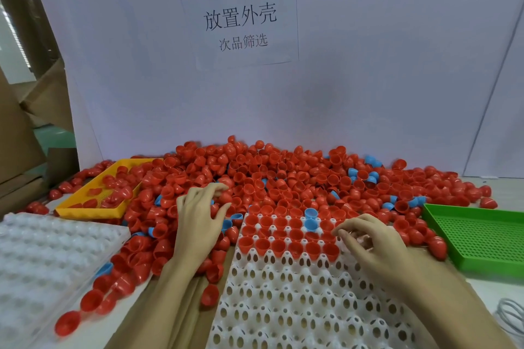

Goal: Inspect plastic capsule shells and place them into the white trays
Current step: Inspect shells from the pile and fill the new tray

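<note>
The left hand is reaching into the heap of red capsule shells, its fingers curling loosely over the shells at the near edge of the pile; whether it is actually pinching one is hard to tell, since the fingertips are sinking among the shells. The right hand is hovering over the white tray in front of the person, fingers bent and spread, tips touching or nearly touching the right end of the filled rows; no shell is showing plainly between them.

The tray is lying on the table just below the heap, and only its far rows are holding shells, mouths up: mostly red, with two blue shells sitting among them. The many pockets nearer the person are standing open. A second white tray is resting at the left, a yellow tray with a few red shells behind it, and a green tray at the right.

The step in hand is looking like gathering and seating shells, early in the filling. The next move is probably calling for the left hand to lift one shell clear, turn it for inspection, and for a shell to be set mouth-up into the nearest open pocket.
</note>
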The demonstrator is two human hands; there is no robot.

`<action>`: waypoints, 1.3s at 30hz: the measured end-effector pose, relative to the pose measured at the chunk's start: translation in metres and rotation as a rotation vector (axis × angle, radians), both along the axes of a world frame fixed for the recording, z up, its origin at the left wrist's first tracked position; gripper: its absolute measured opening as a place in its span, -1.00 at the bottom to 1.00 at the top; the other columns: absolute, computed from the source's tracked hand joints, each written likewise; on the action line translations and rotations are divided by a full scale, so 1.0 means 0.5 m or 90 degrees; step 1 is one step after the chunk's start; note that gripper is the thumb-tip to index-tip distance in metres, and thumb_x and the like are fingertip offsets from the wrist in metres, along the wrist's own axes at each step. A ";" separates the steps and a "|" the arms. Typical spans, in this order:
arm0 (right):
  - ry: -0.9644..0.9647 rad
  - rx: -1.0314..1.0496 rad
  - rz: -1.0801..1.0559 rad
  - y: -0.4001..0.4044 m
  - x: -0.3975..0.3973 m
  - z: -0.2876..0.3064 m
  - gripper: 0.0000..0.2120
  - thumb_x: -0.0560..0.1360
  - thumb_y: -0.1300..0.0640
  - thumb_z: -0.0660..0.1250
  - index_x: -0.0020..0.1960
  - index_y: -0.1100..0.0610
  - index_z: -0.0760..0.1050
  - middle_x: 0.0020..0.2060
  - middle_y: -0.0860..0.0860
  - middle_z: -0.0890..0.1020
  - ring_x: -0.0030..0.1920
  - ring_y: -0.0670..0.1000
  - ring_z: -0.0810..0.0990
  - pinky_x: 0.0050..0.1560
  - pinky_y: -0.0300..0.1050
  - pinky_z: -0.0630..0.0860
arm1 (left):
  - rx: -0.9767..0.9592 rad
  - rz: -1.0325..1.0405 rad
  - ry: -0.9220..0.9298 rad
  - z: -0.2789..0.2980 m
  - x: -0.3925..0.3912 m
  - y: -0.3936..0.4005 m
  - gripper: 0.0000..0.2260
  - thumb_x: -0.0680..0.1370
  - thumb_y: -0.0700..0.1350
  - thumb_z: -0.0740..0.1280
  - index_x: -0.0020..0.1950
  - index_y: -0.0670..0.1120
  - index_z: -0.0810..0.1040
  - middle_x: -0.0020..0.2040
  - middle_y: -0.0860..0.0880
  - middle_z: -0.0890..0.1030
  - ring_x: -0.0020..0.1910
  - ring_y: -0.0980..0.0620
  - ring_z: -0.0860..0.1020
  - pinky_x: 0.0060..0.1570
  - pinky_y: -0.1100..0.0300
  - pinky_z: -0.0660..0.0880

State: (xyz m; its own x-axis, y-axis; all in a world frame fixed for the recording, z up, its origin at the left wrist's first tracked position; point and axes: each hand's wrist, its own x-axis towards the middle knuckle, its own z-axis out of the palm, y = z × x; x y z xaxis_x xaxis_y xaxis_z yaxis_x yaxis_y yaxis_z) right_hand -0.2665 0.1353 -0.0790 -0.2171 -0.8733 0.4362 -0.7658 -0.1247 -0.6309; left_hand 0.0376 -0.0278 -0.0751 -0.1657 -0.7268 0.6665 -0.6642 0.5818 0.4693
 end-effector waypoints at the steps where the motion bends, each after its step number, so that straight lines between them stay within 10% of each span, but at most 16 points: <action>1: 0.000 -0.005 0.002 -0.001 -0.001 -0.001 -0.77 0.60 0.14 0.44 -0.04 -0.21 0.68 -0.08 -0.22 0.63 0.00 -0.15 0.61 -0.06 -0.33 0.53 | 0.014 -0.036 0.039 0.011 -0.009 0.013 -0.68 0.54 -0.08 0.54 0.24 0.15 0.58 0.05 0.21 0.62 0.16 0.13 0.52 0.30 0.21 0.28; 6: -0.030 -0.007 0.012 0.006 -0.003 0.016 -0.83 0.60 0.00 0.41 0.02 -0.30 0.65 0.00 -0.24 0.65 0.02 -0.13 0.66 -0.07 -0.14 0.63 | 0.125 -0.272 0.199 0.058 -0.066 0.111 -0.60 0.50 -0.04 0.58 0.26 0.24 0.57 0.07 0.21 0.69 0.17 0.13 0.64 0.30 0.12 0.47; 13: -0.357 0.116 0.298 0.043 0.041 0.083 -0.65 0.63 -0.09 0.42 0.40 -0.14 0.56 0.11 0.05 0.73 -0.01 0.08 0.75 -0.02 -0.09 0.67 | 0.275 -0.519 0.085 0.044 -0.128 0.188 -0.51 0.53 -0.07 0.57 0.39 0.21 0.50 0.11 0.15 0.70 0.18 0.12 0.68 0.22 0.21 0.58; 34: -0.427 0.060 0.197 0.035 0.024 0.075 -0.84 0.57 0.01 0.46 0.05 0.08 0.70 -0.15 0.05 0.71 -0.14 0.01 0.68 -0.11 -0.16 0.62 | 0.414 -0.601 0.186 0.050 -0.120 0.183 -0.82 0.57 -0.17 0.53 0.15 -0.03 0.67 0.12 -0.06 0.73 0.20 -0.08 0.69 0.20 0.07 0.63; 39: -0.278 0.125 0.167 0.032 0.010 0.079 -0.90 0.54 -0.04 0.51 -0.03 -0.02 0.73 -0.30 0.00 0.69 -0.36 -0.13 0.59 -0.34 -0.35 0.47 | 0.385 -0.529 0.202 0.044 -0.120 0.172 -0.82 0.56 -0.10 0.54 0.13 0.05 0.66 0.08 -0.02 0.72 0.15 -0.05 0.69 0.23 0.04 0.62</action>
State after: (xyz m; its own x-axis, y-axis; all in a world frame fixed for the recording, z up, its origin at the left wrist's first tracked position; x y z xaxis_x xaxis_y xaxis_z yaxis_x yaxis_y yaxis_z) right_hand -0.2615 0.1515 -0.0397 -0.1058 -0.9784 0.1778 -0.3860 -0.1244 -0.9141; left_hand -0.0223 0.0582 -0.0531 -0.6417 -0.6904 0.3341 0.0351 0.4086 0.9120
